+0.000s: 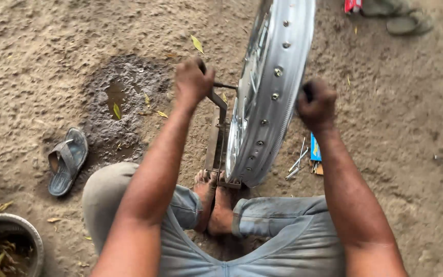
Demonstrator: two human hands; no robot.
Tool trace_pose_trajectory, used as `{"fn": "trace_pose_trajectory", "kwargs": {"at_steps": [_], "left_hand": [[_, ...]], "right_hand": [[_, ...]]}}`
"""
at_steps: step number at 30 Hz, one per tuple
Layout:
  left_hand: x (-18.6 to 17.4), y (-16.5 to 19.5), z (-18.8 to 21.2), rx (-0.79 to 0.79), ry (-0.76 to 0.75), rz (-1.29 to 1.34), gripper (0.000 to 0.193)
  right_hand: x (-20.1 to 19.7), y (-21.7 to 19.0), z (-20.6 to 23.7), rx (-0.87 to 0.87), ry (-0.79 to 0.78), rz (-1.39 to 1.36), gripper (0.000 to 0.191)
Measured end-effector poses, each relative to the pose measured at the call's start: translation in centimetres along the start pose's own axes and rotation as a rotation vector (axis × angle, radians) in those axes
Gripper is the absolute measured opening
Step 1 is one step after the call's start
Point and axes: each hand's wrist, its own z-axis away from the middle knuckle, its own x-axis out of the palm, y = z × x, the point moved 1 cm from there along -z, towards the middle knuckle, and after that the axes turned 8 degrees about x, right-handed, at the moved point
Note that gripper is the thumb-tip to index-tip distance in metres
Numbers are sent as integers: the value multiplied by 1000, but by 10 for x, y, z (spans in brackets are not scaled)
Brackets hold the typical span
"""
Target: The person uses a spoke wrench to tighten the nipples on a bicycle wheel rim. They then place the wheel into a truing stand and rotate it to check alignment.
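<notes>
A shiny spoked wheel rim [275,87] stands upright in a rusty metal truing stand [216,138] on the dirt, just beyond my bare feet [214,202]. My left hand [193,81] is closed around the stand's upright post to the left of the rim. My right hand [316,102] is a fist gripping a dark handle close to the rim's right edge; what the handle belongs to is hidden. My grey-trousered legs fill the bottom of the view.
A grey sandal [67,161] lies at the left beside a damp dark patch [121,100]. Loose spokes and a blue box [314,151] lie right of the rim. An old tyre [11,241] holding leaves sits bottom left. Another pair of sandals [401,18] is top right.
</notes>
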Motion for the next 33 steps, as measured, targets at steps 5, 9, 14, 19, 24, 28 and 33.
{"fn": "trace_pose_trajectory", "kwargs": {"at_steps": [5,9,14,19,24,28,33], "left_hand": [[2,-6,-5,290,271,-54,23],[9,-6,10,160,209,134,25],[15,-1,-6,15,31,27,31],[22,5,-8,12,50,9,46],[29,5,9,79,130,55,40],[28,-1,-8,112,82,-51,36],[18,-3,-7,-54,-26,21,33]], "right_hand": [[-3,-11,5,-87,-33,-2,19],[-7,-13,-20,235,-331,-132,18],[-9,-1,-5,-25,-108,-26,22],[-4,24,-2,-219,-110,-32,21],[0,32,-16,55,-333,-242,12],[-4,20,2,18,-60,-42,17],[-4,2,-3,-222,6,-96,21]]}}
